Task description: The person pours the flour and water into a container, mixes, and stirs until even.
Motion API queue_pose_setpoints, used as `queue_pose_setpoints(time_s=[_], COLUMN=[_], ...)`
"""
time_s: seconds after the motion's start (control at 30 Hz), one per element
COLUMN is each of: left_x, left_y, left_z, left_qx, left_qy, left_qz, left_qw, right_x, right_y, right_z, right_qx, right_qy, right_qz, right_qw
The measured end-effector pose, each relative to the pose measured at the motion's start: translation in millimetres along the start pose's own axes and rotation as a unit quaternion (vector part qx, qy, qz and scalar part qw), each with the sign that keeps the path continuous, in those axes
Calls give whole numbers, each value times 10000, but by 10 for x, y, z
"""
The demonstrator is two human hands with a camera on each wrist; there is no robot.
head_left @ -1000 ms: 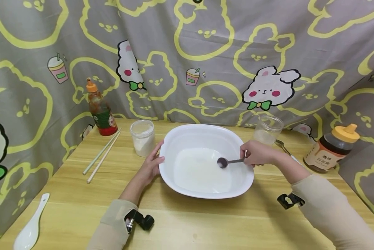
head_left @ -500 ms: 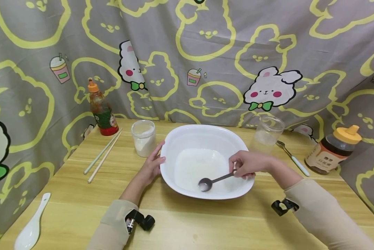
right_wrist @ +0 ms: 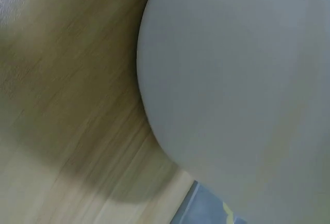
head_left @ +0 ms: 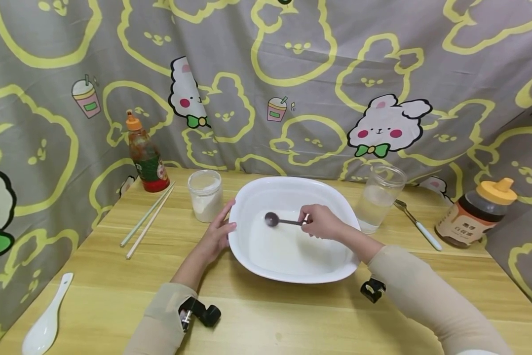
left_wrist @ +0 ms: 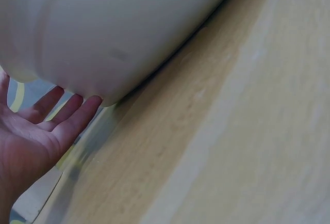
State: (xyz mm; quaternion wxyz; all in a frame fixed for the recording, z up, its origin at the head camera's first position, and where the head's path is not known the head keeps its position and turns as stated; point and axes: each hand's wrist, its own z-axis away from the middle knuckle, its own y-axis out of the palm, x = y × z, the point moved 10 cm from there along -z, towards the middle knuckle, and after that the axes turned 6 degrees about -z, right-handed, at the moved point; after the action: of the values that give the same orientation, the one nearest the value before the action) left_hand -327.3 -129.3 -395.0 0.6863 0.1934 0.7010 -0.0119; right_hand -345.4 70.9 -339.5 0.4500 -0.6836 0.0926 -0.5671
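The metal spoon (head_left: 278, 221) has swung across the white basin (head_left: 292, 276): half a second back its bowl dipped at the basin's near side, now it sits up toward the far-left inside. The right hand (head_left: 321, 222) has slid left with it and pinches the handle over the basin's middle. The left hand (head_left: 214, 235) hasn't budged, fingers straight and flat against the basin's left wall.

One basin, holding a shallow white liquid. Two jars: the one left of the basin (head_left: 205, 195) is full of white powder, the glass jar right of it (head_left: 378, 198) holds clear liquid low down. Two bottles: red sauce (head_left: 145, 159) far left of the basin, honey (head_left: 475, 213) far right. Two chopsticks (head_left: 146, 220) lie left of the powder jar. Two other spoons: a white ceramic one (head_left: 44, 323) on the desk (head_left: 292, 320) at the near-left, another (head_left: 417, 224) beside the glass jar.
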Motion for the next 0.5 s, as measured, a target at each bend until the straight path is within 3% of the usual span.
queue_pose_setpoints(time_s=[0.13, 0.27, 0.5], left_x=[6, 7, 12], left_y=[4, 1, -13], left_z=[-5, -9, -5], left_qx=[12, 18, -24], left_qy=[-20, -7, 11], left_qz=[-2, -36, -37], left_qw=[10000, 10000, 10000], right_x=[-99, -152, -208], right_y=[-184, -369, -551], right_z=[39, 150, 405], right_qx=[-359, -411, 333], right_qy=[146, 204, 335], right_qz=[236, 576, 671], right_qw=[9990, 9973, 9966])
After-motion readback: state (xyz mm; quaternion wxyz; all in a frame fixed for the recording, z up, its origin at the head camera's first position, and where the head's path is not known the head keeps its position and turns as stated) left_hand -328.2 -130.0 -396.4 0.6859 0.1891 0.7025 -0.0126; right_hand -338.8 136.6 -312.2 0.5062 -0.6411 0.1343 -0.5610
